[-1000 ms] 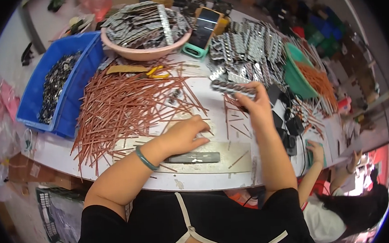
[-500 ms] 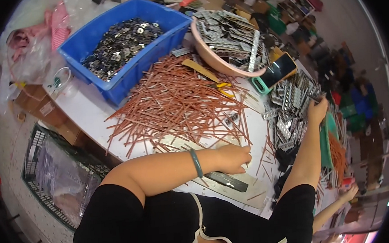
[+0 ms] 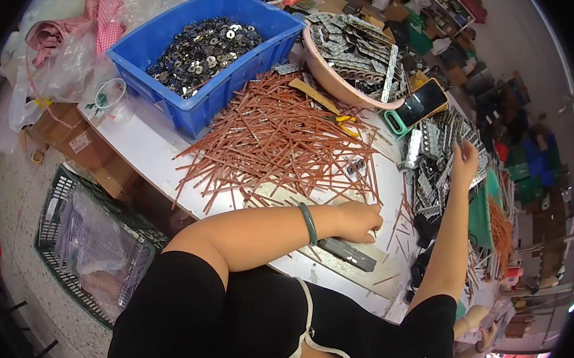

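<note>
My left hand (image 3: 358, 221), with a dark green bangle on its wrist, rests at the near side of the table with its fingers curled together. A small pale bit shows at its fingertips, too small to name. Just below it lies a dark flat metal bar (image 3: 347, 254) on a pale board (image 3: 330, 267). My right hand (image 3: 465, 162) reaches over a pile of silvery perforated metal strips (image 3: 434, 192); its thumb and fingertips look apart, with nothing plain between them. Beyond my left hand spreads a heap of thin reddish-brown sticks (image 3: 277, 136).
A blue bin (image 3: 196, 112) of small metal discs stands far left, beside a pink basin (image 3: 334, 89) of metal strips. A phone (image 3: 423, 101) leans in a green holder. Yellow-handled pliers (image 3: 348, 125) lie on the sticks. A green crate (image 3: 60, 261) sits on the floor. Another person's hand (image 3: 475, 317) shows lower right.
My view has shifted, so the table things sit farther right. My right hand's fingers have lifted and parted over the strips. My left hand stays curled by the bar.
</note>
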Demonstrator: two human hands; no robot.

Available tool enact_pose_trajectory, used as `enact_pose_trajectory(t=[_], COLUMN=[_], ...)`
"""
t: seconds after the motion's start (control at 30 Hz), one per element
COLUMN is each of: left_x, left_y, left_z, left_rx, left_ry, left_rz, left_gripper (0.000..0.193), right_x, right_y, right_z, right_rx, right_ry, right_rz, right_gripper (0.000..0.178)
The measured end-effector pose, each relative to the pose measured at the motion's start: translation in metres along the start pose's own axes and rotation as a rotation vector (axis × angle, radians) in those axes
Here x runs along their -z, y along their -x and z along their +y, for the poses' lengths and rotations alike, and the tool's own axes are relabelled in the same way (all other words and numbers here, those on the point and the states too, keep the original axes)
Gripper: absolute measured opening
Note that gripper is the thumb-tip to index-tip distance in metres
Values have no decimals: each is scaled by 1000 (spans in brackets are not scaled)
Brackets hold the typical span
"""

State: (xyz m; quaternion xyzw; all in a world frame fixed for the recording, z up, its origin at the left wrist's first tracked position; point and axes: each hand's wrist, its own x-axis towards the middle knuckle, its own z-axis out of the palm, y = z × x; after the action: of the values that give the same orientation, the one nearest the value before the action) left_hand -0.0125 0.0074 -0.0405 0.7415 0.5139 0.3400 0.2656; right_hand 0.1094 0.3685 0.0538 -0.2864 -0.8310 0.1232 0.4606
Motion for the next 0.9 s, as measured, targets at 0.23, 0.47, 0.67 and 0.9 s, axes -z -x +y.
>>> enact_pose_trajectory(t=[0.23, 0.47, 0.67, 0.9], left_x=[-3, 2, -6, -14], left_y=[8, 3, 0, -6], left_z=[8, 12, 9, -3], left_rx=[5, 28, 65, -26], left_ry=[-130, -121, -164, -207], left_rz=[18, -64, -95, -35], left_gripper=[33, 42, 44, 41], right_x=[-100, -220, -233, -194], right_y=[54, 68, 76, 72], right_z=[-249, -298, -287, -288], right_rx=[605, 487, 342, 1], right_ry=[-74, 84, 36, -430], right_rz=[-556, -774, -726, -701], right_gripper=[34, 32, 35, 35])
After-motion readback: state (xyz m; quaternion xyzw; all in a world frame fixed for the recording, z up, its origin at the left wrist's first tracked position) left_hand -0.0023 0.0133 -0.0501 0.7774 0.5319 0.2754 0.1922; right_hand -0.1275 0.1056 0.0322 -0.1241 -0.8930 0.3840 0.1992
